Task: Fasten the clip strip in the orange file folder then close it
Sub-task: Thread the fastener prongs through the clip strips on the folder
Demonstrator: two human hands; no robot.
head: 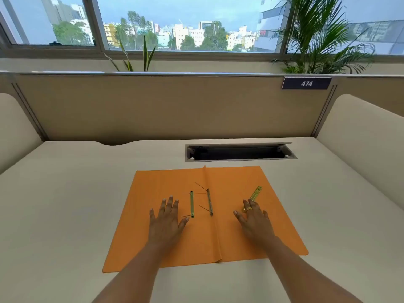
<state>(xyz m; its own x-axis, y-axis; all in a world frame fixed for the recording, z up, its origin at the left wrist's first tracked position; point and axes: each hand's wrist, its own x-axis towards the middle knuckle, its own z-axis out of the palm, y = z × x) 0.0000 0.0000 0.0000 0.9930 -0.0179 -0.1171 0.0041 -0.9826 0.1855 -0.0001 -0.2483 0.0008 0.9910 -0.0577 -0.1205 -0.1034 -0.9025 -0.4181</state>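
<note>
Both hands lie flat and empty on the open orange paper folder, the left hand beside a brass clip strip, the right hand hiding the near end of another gold strip.

One folder, three metal strips

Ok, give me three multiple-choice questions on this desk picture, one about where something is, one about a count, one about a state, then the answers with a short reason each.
1. Where does the loose gold clip strip lie?
A. On the folder's right half, just beyond the right hand
B. On the bare desk left of the folder
C. Inside the cable slot

2. How many hands rest on the orange file folder?
A. None
B. One
C. Two

3. What state is the folder in?
A. Closed
B. Open and lying flat
C. Standing on edge

Answers: 1 A, the strip sits at the fingertips of the right hand. 2 C, the left hand and the right hand both lie palm down on it. 3 B, both halves are spread flat on either side of the centre fold.
</note>
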